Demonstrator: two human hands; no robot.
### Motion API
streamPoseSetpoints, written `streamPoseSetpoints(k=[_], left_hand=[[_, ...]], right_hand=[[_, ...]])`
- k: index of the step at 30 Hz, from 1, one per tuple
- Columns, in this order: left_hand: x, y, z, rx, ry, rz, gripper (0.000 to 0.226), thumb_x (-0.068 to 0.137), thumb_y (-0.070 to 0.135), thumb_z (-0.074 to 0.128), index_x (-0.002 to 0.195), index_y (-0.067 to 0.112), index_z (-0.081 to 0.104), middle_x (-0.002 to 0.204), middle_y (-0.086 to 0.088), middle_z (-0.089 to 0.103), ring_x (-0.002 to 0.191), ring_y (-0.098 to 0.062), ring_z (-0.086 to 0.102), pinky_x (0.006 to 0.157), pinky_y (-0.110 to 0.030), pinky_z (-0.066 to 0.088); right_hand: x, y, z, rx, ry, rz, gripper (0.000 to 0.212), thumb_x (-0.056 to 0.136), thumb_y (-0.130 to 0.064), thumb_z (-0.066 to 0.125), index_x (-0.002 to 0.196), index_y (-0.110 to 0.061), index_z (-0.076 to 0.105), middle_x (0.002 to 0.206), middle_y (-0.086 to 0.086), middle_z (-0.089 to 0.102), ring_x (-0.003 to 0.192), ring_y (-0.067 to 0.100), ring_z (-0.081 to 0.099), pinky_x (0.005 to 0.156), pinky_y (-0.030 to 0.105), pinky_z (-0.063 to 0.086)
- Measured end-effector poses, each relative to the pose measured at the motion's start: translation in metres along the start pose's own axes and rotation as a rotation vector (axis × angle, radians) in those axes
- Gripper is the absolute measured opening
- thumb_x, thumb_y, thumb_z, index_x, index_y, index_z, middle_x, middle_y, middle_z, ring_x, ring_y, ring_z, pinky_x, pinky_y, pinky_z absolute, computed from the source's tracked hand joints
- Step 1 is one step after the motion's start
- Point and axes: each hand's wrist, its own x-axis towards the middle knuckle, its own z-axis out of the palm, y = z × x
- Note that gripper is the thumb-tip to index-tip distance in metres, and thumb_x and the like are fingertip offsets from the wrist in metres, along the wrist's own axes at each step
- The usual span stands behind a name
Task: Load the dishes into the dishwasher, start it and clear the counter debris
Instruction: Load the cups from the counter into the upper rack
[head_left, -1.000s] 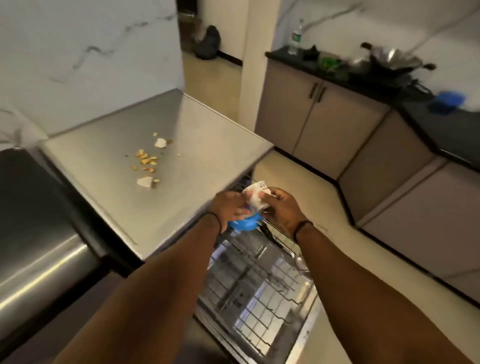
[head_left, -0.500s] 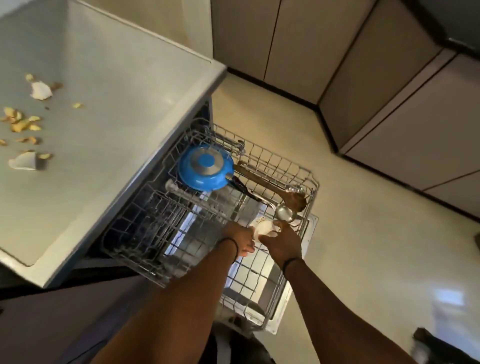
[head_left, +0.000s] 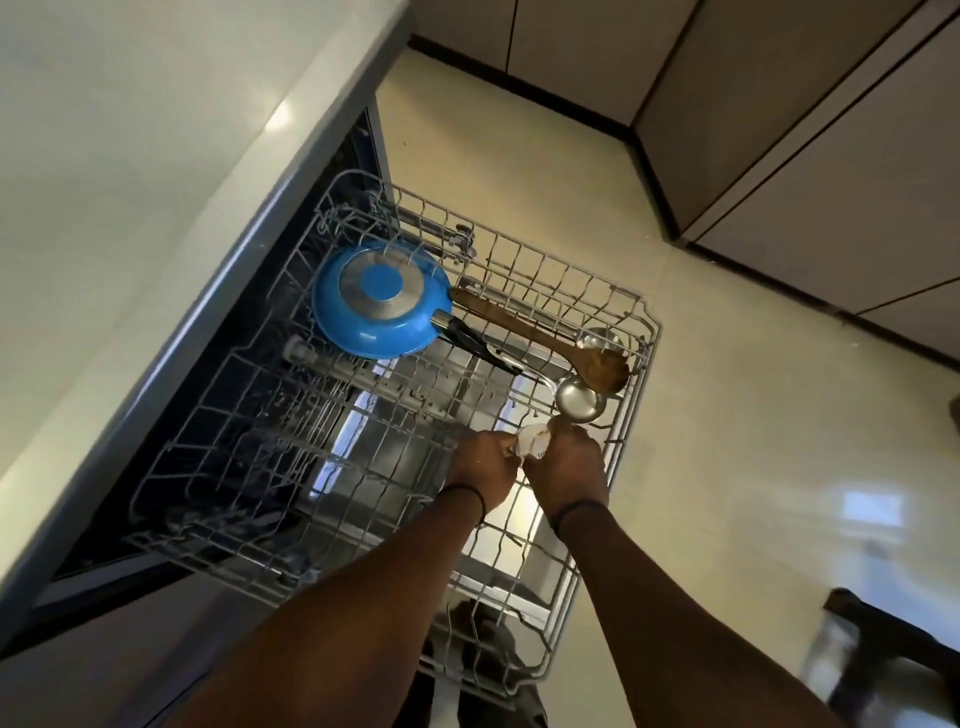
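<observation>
Both hands — left (head_left: 480, 467), right (head_left: 566, 467) — pinch a white packet (head_left: 535, 441) over the rack (head_left: 636, 395), center frame. Risk: contents spill through the wires — nothing solid underneath.

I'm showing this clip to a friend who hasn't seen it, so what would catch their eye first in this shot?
First the blue pan, lying upside down at the back of the pulled-out dishwasher rack, with a wooden spoon and a steel ladle along its right side. Then the left hand and right hand, together gripping a small white packet over the rack's right edge.
</observation>
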Motion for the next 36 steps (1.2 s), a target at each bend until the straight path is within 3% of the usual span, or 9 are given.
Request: streamPoseSetpoints(k=[7,14,20,25,28,33,36], left_hand=[[0.017,-0.005,0.009,-0.023,-0.029,-0.001,0.021,0.086,0.007,0.051,0.082,0.016,0.071,0.078,-0.004,0.07,0.077,-0.025,0.066,0.074,-0.042,0.058],[0.016,-0.004,0.009,0.043,-0.019,-0.001,0.022,0.091,0.014,0.05,0.079,0.018,0.067,0.081,-0.005,0.069,0.08,-0.025,0.064,0.071,-0.029,0.052],[0.012,0.011,0.006,0.123,-0.006,0.023,0.013,0.091,0.019,0.055,0.09,0.018,0.069,0.088,-0.003,0.07,0.084,-0.022,0.065,0.079,-0.037,0.056],[0.002,0.014,0.001,0.159,0.072,-0.004,0.018,0.091,0.018,0.051,0.1,0.014,0.066,0.101,-0.008,0.068,0.096,-0.027,0.064,0.079,-0.029,0.05],[-0.016,0.021,-0.007,0.167,0.088,-0.019,0.019,0.089,0.016,0.05,0.102,0.009,0.063,0.106,-0.009,0.068,0.1,-0.028,0.064,0.083,-0.034,0.053],[-0.049,0.072,-0.064,0.206,0.23,0.084,0.015,0.089,0.014,0.047,0.09,0.011,0.061,0.099,-0.012,0.065,0.095,-0.03,0.062,0.078,-0.038,0.051],[-0.093,0.104,-0.144,0.174,0.492,0.102,0.023,0.097,0.023,0.046,0.094,0.01,0.064,0.105,-0.013,0.062,0.098,-0.031,0.059,0.08,-0.038,0.047]], right_hand=[[0.013,0.011,0.014,-0.009,0.028,0.002,0.044,0.08,-0.025,0.07,0.118,-0.012,0.054,0.119,0.012,0.058,0.109,0.031,0.053,0.086,0.037,0.048],[0.01,0.02,0.018,0.056,0.042,-0.028,0.043,0.078,-0.022,0.074,0.116,-0.016,0.054,0.117,0.008,0.056,0.102,0.027,0.057,0.083,0.037,0.051],[0.013,0.021,0.011,0.059,0.062,-0.035,0.061,0.076,-0.021,0.075,0.131,-0.017,0.047,0.122,0.009,0.054,0.105,0.028,0.056,0.085,0.038,0.052],[0.006,0.022,0.005,0.054,0.054,-0.04,0.058,0.076,-0.023,0.075,0.128,-0.017,0.05,0.121,0.01,0.053,0.108,0.028,0.052,0.087,0.035,0.048],[-0.008,0.019,-0.007,0.085,0.036,-0.07,0.053,0.078,-0.024,0.074,0.126,-0.017,0.053,0.123,0.01,0.052,0.112,0.029,0.05,0.091,0.035,0.046],[-0.005,-0.016,-0.054,0.158,0.157,-0.227,0.039,0.078,-0.017,0.073,0.115,-0.013,0.061,0.113,0.013,0.058,0.108,0.034,0.053,0.088,0.038,0.044],[0.0,-0.09,-0.094,0.237,0.266,-0.452,0.026,0.078,-0.011,0.072,0.102,-0.009,0.065,0.1,0.015,0.061,0.096,0.036,0.056,0.083,0.039,0.044]])
